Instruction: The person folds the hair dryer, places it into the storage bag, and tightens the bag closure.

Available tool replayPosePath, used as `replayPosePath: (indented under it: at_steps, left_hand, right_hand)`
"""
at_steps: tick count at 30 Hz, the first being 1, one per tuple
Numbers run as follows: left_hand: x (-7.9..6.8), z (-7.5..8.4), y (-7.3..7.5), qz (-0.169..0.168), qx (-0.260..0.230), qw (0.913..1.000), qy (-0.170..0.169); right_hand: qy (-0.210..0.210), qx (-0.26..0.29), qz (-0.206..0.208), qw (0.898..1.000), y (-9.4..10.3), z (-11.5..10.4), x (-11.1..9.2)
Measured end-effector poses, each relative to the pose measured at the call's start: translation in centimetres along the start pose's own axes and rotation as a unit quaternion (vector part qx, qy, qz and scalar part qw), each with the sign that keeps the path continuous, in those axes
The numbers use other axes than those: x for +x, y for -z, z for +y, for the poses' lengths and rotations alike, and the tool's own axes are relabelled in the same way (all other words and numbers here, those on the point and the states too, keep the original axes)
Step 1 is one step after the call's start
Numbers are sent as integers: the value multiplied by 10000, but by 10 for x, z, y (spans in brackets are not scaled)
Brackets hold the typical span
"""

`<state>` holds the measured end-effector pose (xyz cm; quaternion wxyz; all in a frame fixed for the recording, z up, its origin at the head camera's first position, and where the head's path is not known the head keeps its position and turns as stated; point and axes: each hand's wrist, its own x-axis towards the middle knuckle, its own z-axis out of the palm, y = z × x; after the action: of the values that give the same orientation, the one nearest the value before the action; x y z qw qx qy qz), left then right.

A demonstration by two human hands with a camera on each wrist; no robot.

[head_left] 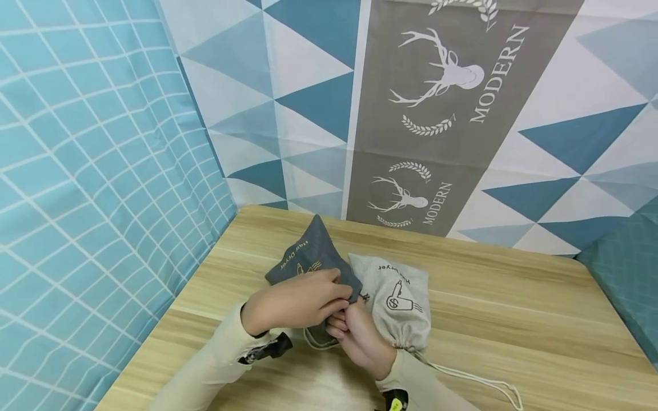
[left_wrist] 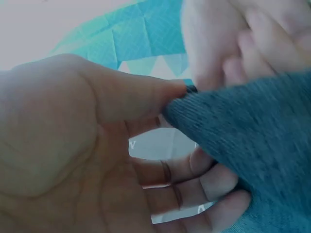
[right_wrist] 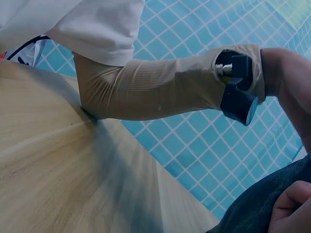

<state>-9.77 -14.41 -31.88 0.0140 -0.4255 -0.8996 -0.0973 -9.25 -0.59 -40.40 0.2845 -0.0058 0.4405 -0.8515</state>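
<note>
Both hands are on a dark grey cloth drawstring bag (head_left: 320, 242) with yellow "Hair Dryer" lettering and a dryer drawing. My left hand (head_left: 303, 297) reaches across its front. In the left wrist view the thumb and index finger pinch the tip of the dark cloth (left_wrist: 252, 126), the other fingers spread behind it. Close beside it, my right hand (head_left: 364, 342) grips the bag's near end with curled fingers, partly hidden in the head view. Curled fingers (right_wrist: 294, 206) also show against the dark cloth in the right wrist view. A pale cord (head_left: 319, 345) hangs below the bag.
A light grey drawstring bag (head_left: 388, 279) with a dark dryer print lies on the wooden table (head_left: 514, 319) beside the right hand. Its white cord (head_left: 478, 377) trails to the right. A blue checked curtain (head_left: 92, 171) stands at the left, a patterned cloth (head_left: 308, 114) behind.
</note>
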Motion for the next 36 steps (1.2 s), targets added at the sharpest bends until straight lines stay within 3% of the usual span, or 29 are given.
replayPosePath:
  at_steps: [5, 12, 15, 17, 19, 22, 24, 26, 29, 32, 34, 36]
  left_hand:
    - [-1, 3, -1, -69, -30, 9999, 80]
    - [-1, 2, -5, -101, 9, 9996, 246]
    - [1, 0, -9, -174, -84, 9996, 201]
    - [4, -2, -12, -259, -173, 9994, 168]
    - [8, -3, -16, -337, -244, 9991, 102]
    - [15, -5, -23, -407, -264, 9988, 14]
    - [20, -5, -28, -462, -266, 9986, -35]
    - [20, -5, -31, -466, -223, 9987, 23]
    - [16, -4, -37, -433, -65, 9989, 144]
    - [7, -4, -43, -311, 142, 9992, 196]
    - [0, -5, -45, -191, 131, 9995, 198]
    - [-6, -5, -46, -80, -6, 9997, 251]
  right_hand:
    - [17, -6, 77, 10000, -1, 8, 2]
    - [-266, -294, 28, 9992, -1, 20, 5]
    - [-188, -977, 145, 9949, 5, 25, 5]
    - [10, -1799, 209, 9835, 11, 27, 5]
    - [315, -2956, 207, 9546, 18, 27, 3]
    - [678, -4421, 182, 8942, 28, 23, -4]
    - [794, -5109, 79, 8559, 32, 19, -12]
    - [941, -5555, -3, 8262, 36, 14, -21]
    - [1559, -6258, 85, 7642, 39, 9, -34]
    - [2216, -6681, 493, 7086, 45, 5, -46]
    - [2542, -6761, 809, 6868, 50, 1, -53]
    - [3021, -6842, 1094, 6547, 56, -5, -58]
